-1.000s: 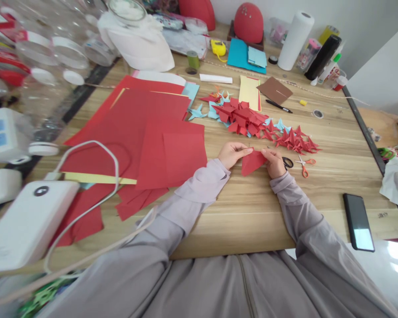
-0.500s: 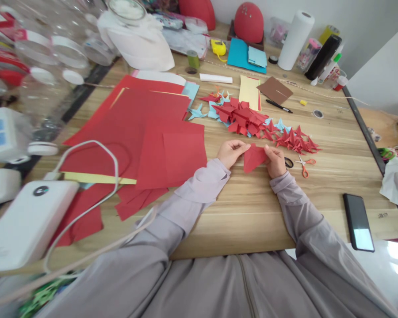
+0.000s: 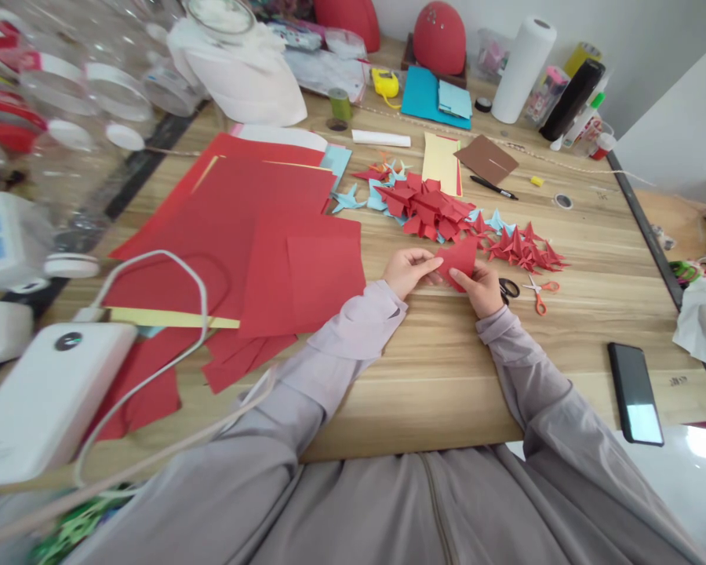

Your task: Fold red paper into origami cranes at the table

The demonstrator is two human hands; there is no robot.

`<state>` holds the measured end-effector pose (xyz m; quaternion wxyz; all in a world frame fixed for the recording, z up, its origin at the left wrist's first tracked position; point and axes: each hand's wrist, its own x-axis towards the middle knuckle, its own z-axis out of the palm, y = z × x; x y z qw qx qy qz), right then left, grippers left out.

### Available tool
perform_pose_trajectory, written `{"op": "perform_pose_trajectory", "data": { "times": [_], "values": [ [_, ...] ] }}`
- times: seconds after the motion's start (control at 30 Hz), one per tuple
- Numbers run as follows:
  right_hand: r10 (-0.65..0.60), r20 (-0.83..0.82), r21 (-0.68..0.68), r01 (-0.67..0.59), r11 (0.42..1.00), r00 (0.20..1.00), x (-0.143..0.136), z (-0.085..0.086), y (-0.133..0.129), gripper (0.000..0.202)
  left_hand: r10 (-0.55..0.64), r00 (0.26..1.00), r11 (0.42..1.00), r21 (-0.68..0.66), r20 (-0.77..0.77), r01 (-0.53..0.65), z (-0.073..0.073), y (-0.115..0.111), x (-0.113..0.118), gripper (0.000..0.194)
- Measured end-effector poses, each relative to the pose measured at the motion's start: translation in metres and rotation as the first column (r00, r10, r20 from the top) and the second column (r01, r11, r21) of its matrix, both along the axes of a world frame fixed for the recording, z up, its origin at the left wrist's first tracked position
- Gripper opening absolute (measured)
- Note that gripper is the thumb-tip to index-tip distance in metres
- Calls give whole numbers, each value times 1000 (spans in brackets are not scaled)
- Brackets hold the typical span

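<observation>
A small piece of red paper (image 3: 460, 259) is held up between my two hands, above the table. My left hand (image 3: 410, 271) pinches its left edge, and my right hand (image 3: 481, 287) grips its lower right part, the thumb lying on the front. Just beyond the hands lies a long heap of folded red paper pieces (image 3: 427, 205), with light blue folded pieces (image 3: 348, 199) at its edges. Large red sheets (image 3: 223, 227) are spread to the left, with a smaller red square (image 3: 325, 275) on top.
Black-handled scissors (image 3: 509, 289) and orange-handled scissors (image 3: 540, 297) lie right of my right hand. A phone (image 3: 635, 392) rests at the right front. A white power bank (image 3: 52, 400) with a cable is at the left front. A pen (image 3: 493, 187) lies behind the heap.
The red paper has been turned and raised, its point now upward rather than down. My right hand has shifted slightly, its thumb now over the paper's front.
</observation>
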<state>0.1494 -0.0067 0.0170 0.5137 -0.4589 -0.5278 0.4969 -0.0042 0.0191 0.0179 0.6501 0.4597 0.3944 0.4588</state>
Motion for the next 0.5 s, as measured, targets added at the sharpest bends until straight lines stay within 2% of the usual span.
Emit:
{"op": "perform_pose_trajectory", "data": {
  "times": [0.07,0.17,0.37,0.5],
  "values": [
    [-47,8,19,47,999,999,0,1,0,32,-59,998,998,-5,-22,59,0,2,-2,38],
    [-102,18,38,101,994,995,0,0,0,35,-81,996,996,-28,-41,80,0,3,-4,38],
    [-106,106,118,93,989,989,0,-3,2,37,-147,981,989,9,-128,149,4,1,-4,34],
    [-119,121,113,105,988,986,0,-2,1,40,-193,968,980,10,-160,197,8,-1,-4,31]
  ]
}}
